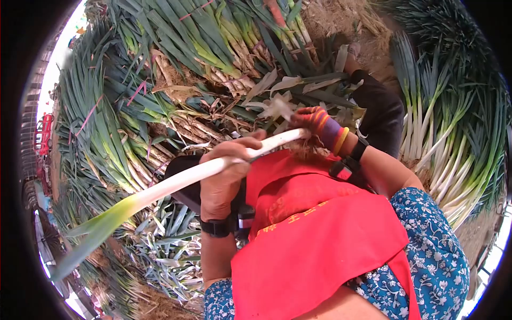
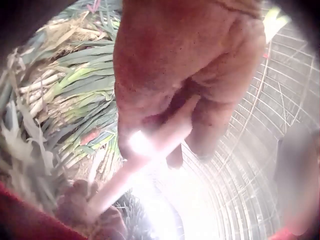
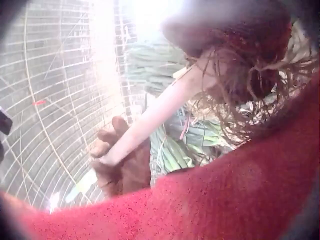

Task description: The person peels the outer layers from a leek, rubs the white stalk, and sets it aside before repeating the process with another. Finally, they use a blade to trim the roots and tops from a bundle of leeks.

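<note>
A long leek [image 1: 181, 180] lies slantwise across the lap, its green leaves at the lower left and its root end at the right. My bare left hand [image 1: 217, 184] grips the white stalk, fingers curled round it. At the root end, my right hand [image 1: 320, 124], in a striped glove, holds the leek. Thin brown roots [image 3: 232, 112] hang below that glove in the right wrist view. A pale blurred strip [image 1: 281, 108] sticks up by the gloved fingers; I cannot tell what it is. The left wrist view shows the left palm [image 2: 185, 60] over the stalk.
Tied bundles of leeks [image 1: 197, 40] are piled ahead and to the left. More leeks [image 1: 442, 122] lie at the right. Stripped leaves [image 1: 282, 85] litter the ground ahead, with others [image 1: 170, 240] at the lower left. A red apron [image 1: 320, 250] covers the lap.
</note>
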Tool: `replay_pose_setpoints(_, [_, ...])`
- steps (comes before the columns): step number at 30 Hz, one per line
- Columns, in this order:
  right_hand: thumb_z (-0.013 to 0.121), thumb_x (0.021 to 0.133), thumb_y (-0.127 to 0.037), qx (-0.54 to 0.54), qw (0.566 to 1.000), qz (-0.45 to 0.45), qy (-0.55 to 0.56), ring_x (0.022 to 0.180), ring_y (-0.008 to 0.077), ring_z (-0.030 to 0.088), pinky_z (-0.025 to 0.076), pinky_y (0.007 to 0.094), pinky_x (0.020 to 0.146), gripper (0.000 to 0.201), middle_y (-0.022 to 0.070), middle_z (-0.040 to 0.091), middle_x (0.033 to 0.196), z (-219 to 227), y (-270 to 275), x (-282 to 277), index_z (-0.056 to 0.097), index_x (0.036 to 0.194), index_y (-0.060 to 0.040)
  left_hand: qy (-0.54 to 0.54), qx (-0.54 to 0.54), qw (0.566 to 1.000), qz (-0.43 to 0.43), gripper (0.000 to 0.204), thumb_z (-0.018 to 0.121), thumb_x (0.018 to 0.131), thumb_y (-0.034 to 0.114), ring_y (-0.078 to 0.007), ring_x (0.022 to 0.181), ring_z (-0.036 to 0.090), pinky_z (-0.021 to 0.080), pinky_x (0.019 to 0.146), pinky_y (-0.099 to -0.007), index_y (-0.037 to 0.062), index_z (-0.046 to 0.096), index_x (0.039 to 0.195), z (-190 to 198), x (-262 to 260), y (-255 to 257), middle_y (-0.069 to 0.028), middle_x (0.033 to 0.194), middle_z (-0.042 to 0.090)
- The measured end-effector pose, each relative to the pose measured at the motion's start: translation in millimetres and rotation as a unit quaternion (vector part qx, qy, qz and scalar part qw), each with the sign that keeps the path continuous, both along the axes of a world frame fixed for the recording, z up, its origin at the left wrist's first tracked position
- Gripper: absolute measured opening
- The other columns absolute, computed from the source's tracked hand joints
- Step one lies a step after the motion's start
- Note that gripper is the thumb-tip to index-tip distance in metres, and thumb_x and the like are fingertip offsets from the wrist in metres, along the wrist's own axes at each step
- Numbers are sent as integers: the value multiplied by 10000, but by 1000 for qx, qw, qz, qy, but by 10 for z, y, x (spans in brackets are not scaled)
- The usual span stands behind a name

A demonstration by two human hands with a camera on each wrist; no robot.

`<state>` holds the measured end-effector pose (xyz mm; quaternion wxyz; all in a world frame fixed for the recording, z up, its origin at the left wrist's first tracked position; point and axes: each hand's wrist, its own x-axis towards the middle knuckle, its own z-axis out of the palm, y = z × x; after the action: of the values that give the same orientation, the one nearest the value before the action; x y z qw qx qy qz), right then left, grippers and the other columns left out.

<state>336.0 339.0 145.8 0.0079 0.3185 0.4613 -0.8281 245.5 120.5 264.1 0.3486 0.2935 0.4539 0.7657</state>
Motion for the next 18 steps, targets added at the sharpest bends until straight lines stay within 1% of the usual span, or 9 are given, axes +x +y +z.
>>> replay_pose_setpoints(3, [698,768,-227,102,984,-71,124,764,275,631,502,371,673,313,120,654,863,-603,394,-5,609,1001,-37,-65,-10,996,67,251,645,829,236,-317,1109,526,362,1002,-436,16,613,947,-95,-45,-94,-169,1010,627])
replay_pose_setpoints(5, [694,757,-237,-65,984,-156,53,777,322,627,495,397,696,311,155,654,868,-324,563,-27,608,998,-59,-89,-24,991,101,267,623,850,246,-307,1091,538,393,980,-413,13,604,978,-36,-38,-107,-169,1010,625])
replay_pose_setpoints(6, [690,738,-252,309,945,66,-80,817,349,611,485,417,721,349,181,640,905,-271,733,3,598,1021,-72,-117,-39,983,134,277,608,862,250,-289,1065,552,425,943,-388,11,595,1000,-20,-55,-119,-164,1014,623])
replay_pose_setpoints(7, [687,718,-267,619,709,273,-198,857,375,596,474,438,745,387,207,625,943,-164,806,19,587,1045,-85,-145,-53,974,167,286,594,875,254,-272,1039,566,457,905,-363,8,586,1022,-9,-64,-127,-160,1018,621])
replay_pose_setpoints(8, [687,718,-267,620,710,271,-196,857,375,596,474,438,745,387,207,625,943,-70,784,42,587,1045,-85,-142,-53,974,167,286,594,875,254,-272,1039,566,457,905,-363,8,586,1022,-16,-79,-124,-160,1018,621])
replay_pose_setpoints(10, [671,700,-287,817,526,162,-171,920,343,584,467,428,765,464,177,614,985,277,640,77,555,1100,-82,-150,-71,965,202,289,598,875,250,-240,998,580,489,837,-344,2,589,1022,-112,-126,-80,-146,1031,617])
replay_pose_setpoints(13, [698,635,-262,752,622,129,180,877,320,598,484,412,747,568,148,622,927,632,210,-190,535,1140,-59,-156,-82,959,221,299,619,861,248,-224,965,586,492,813,-337,0,591,1026,-315,-95,146,-119,1023,614])
replay_pose_setpoints(14, [708,635,-280,705,656,252,96,1043,331,541,426,405,874,775,194,546,1140,924,-75,-218,394,1295,-22,-163,-75,959,218,302,626,857,250,-221,954,588,490,811,-334,1,593,1024,-337,-52,274,-115,1022,612])
replay_pose_setpoints(18, [615,725,-259,751,611,216,126,557,318,566,427,382,461,484,92,572,644,735,-325,-380,490,1111,4,-237,-114,938,226,311,607,868,283,-236,956,590,515,818,-346,-24,587,915,-83,24,438,-136,1033,596])
